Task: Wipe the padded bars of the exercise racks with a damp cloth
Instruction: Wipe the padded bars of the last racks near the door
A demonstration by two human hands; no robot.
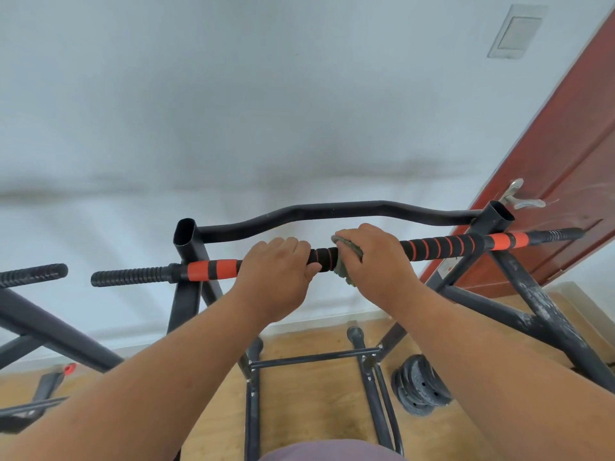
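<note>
both hands are on the padded bar (pixel 442 245), left hand (pixel 278 266) gripping it bare, right hand (pixel 372 257) clutching the cloth (pixel 349 252) around mid-bar, so next likely calls for sliding rightward.

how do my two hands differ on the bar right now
The left hand grips the padded bar bare, while the right hand grips it through a cloth bunched under its palm. The left hand sits nearer the orange band at the bar's left end; the right sits toward the striped section on the right. Both curl over the bar from above, close together near its middle.
</note>
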